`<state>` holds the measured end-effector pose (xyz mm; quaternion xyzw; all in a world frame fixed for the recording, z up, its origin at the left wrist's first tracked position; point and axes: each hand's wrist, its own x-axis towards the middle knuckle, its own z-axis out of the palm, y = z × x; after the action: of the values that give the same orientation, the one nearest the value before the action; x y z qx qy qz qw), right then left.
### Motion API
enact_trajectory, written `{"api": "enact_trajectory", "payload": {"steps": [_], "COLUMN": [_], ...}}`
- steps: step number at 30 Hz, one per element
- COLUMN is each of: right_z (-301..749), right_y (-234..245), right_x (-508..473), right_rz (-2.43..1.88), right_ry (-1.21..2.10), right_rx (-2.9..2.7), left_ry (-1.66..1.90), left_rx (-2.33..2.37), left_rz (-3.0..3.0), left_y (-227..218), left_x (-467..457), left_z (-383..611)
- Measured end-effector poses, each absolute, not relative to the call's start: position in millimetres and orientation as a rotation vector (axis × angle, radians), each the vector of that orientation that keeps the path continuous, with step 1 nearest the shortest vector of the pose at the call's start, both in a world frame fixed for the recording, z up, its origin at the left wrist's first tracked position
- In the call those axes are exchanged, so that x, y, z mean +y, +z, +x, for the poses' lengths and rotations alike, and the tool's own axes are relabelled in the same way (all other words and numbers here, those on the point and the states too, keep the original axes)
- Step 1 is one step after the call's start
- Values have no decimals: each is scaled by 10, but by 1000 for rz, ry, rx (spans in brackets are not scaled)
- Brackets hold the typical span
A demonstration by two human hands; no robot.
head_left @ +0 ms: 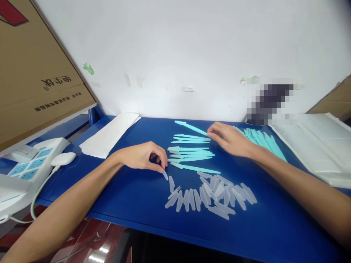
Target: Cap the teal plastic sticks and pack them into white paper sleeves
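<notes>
My left hand (145,156) rests on the blue table (131,190), its fingers pinched on a clear plastic cap (165,175). Several more clear caps (214,195) lie scattered just right of it. Beyond them several teal razor-like sticks (190,151) lie in a row. My right hand (229,138) is at the right end of that row, fingers curled and touching the upper sticks; one teal stick (192,128) juts out by its fingertips. A heap of further teal sticks (263,140) lies behind my right wrist.
A white paper strip (109,136) lies at the back left. A power strip (30,164) with a white plug (63,158) sits left. Cardboard (35,73) leans at the left wall. Clear bags (315,146) are stacked right. The table's front edge is near.
</notes>
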<state>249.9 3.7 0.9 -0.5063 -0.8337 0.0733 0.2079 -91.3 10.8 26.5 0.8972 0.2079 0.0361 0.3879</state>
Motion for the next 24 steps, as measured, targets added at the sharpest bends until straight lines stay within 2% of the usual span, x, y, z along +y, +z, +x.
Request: {"api": "enact_trajectory", "payload": {"steps": [5, 11, 15, 24], "right_z": [2441, 2440, 2417, 2414], "right_y": [23, 40, 70, 100], "right_x": [17, 4, -24, -41], "right_rz": [-1435, -1513, -1501, -1358], "right_ry": [258, 389, 530, 541], "right_rx": [-2296, -2252, -2280, -2446], "left_ry": [114, 908, 1218, 1258], "left_rx": [559, 896, 946, 1019], "left_rz": [2182, 1776, 1442, 1403], "left_y": [241, -22, -194, -265], "left_x": [147, 322, 461, 442], "left_z": [-946, -873, -835, -789]}}
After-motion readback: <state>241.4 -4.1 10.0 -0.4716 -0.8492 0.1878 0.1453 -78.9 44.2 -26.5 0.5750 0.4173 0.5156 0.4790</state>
